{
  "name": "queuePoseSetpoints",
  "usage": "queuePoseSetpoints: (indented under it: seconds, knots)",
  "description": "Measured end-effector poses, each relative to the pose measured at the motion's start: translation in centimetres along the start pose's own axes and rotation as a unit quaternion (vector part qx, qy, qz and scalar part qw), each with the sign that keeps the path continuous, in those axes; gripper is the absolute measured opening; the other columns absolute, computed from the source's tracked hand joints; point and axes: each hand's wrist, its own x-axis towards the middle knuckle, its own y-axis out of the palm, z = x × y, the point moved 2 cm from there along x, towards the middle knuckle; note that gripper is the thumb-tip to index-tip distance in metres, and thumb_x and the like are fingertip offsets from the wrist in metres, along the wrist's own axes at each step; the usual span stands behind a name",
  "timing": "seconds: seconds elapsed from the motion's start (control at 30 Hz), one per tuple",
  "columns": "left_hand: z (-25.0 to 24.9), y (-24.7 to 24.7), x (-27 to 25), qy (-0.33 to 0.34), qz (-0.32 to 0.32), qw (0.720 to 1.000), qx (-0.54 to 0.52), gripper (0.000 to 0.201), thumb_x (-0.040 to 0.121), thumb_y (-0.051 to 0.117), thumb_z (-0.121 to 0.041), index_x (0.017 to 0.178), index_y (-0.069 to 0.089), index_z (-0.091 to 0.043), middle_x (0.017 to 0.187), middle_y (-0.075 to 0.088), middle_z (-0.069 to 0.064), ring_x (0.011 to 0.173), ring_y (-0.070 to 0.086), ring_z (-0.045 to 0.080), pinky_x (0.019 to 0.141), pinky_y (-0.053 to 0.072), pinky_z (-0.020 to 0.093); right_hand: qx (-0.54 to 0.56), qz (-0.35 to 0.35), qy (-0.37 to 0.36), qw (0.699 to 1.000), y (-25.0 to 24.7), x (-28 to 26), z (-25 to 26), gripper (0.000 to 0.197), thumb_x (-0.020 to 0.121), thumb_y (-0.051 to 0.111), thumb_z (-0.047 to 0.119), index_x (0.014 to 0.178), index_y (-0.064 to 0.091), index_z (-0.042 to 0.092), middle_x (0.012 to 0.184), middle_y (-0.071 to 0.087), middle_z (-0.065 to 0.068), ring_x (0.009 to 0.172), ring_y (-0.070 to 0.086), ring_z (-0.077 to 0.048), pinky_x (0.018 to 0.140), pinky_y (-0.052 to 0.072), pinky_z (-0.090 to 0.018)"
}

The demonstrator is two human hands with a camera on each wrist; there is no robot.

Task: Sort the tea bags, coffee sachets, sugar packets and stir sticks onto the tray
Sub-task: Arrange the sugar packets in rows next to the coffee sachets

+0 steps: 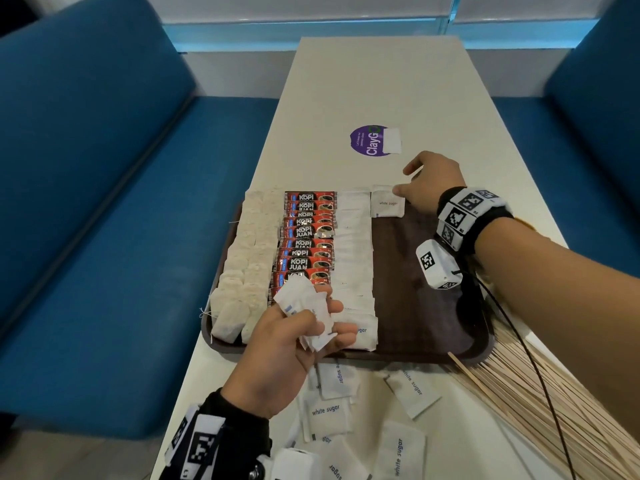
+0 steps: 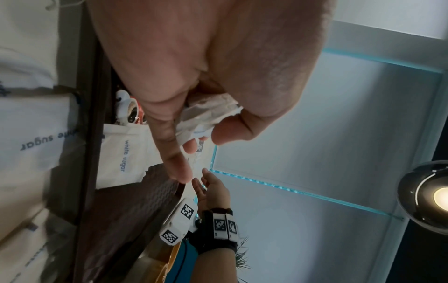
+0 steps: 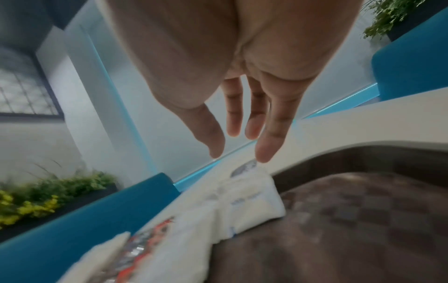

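Observation:
A dark brown tray (image 1: 426, 306) holds two columns of tea bags (image 1: 242, 268), a column of red coffee sachets (image 1: 306, 237) and a column of white sugar packets (image 1: 353, 258). One sugar packet (image 1: 387, 203) lies alone at the tray's far edge, starting another column. My right hand (image 1: 424, 187) hovers just beyond it, fingers straight and holding nothing (image 3: 242, 134). My left hand (image 1: 294, 337) grips a bunch of sugar packets (image 1: 304, 306) above the tray's near edge; the same crumpled bunch (image 2: 208, 113) shows in the left wrist view.
Loose sugar packets (image 1: 349, 420) lie on the white table (image 1: 381, 81) in front of the tray. A fan of wooden stir sticks (image 1: 540, 403) spreads at the near right. A purple sticker (image 1: 369, 140) sits farther up the table. Blue benches (image 1: 86, 202) flank both sides.

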Motion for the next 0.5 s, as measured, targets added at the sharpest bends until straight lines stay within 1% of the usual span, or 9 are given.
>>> queuePoseSetpoints:
  seconds: [0.07,0.13,0.17,0.23,0.3,0.37,0.5]
  knots:
    - [-0.2,0.2,-0.1,0.0,0.011,1.0,-0.018,0.056,0.07,0.051,0.006,0.126,0.055,0.006,0.106,0.064,0.025,0.097,0.071,0.05,0.079,0.063,0.046,0.024,0.006,-0.023,0.999,-0.9,-2.1,1.2,0.023,0.086,0.077,0.024,0.107,0.068,0.017,0.103,0.064,0.0,0.104,0.063,-0.021,0.077,0.043,-0.024]
    - [-0.3,0.4,-0.2,0.0,0.018,0.999,-0.031,0.059,0.072,0.05,0.008,0.131,0.052,0.008,0.112,0.064,0.028,0.104,0.069,0.054,0.084,0.062,0.05,0.067,0.029,-0.053,0.996,-1.8,-5.2,2.3,0.015,0.086,0.077,0.025,0.098,0.071,0.019,0.099,0.068,0.002,0.091,0.066,-0.016,0.07,0.046,-0.022]
    - [-0.3,0.6,-0.4,0.0,0.022,0.999,-0.034,0.059,0.073,0.05,0.009,0.132,0.051,0.008,0.118,0.063,0.031,0.106,0.067,0.055,0.086,0.061,0.052,0.092,0.045,-0.069,0.992,-2.2,-6.9,2.8,0.012,0.086,0.078,0.027,0.095,0.072,0.022,0.096,0.07,0.003,0.084,0.066,-0.013,0.07,0.05,-0.024]
    - [-0.3,1.0,-0.8,0.001,0.031,0.999,-0.033,0.056,0.079,0.052,0.013,0.135,0.051,0.006,0.129,0.061,0.034,0.111,0.066,0.053,0.09,0.059,0.055,0.13,0.083,-0.101,0.983,-3.1,-10.7,3.7,0.01,0.085,0.079,0.033,0.091,0.073,0.027,0.092,0.072,0.007,0.078,0.068,-0.011,0.077,0.057,-0.032]
    - [-0.2,1.3,-1.2,0.002,0.041,0.999,-0.024,0.051,0.09,0.052,0.016,0.139,0.049,0.004,0.134,0.059,0.034,0.114,0.066,0.051,0.09,0.059,0.055,0.161,0.124,-0.127,0.971,-3.8,-14.4,4.2,0.009,0.087,0.079,0.032,0.093,0.074,0.027,0.09,0.073,0.007,0.079,0.069,-0.011,0.08,0.059,-0.034]
    - [0.0,1.4,-1.8,0.007,0.046,0.999,0.0,0.045,0.096,0.049,0.01,0.14,0.049,0.003,0.132,0.061,0.032,0.116,0.065,0.049,0.089,0.06,0.053,0.183,0.146,-0.136,0.963,-4.2,-17.5,4.2,0.012,0.087,0.079,0.029,0.098,0.074,0.027,0.091,0.072,0.007,0.083,0.069,-0.011,0.082,0.06,-0.034]
    - [0.0,1.9,-3.0,0.019,0.053,0.996,0.063,0.039,0.094,0.056,0.0,0.133,0.06,-0.004,0.126,0.068,0.025,0.111,0.068,0.048,0.083,0.061,0.046,0.22,0.164,-0.111,0.955,-3.3,-21.8,2.6,0.022,0.087,0.079,0.034,0.108,0.07,0.035,0.098,0.07,0.008,0.089,0.068,-0.011,0.083,0.06,-0.032]
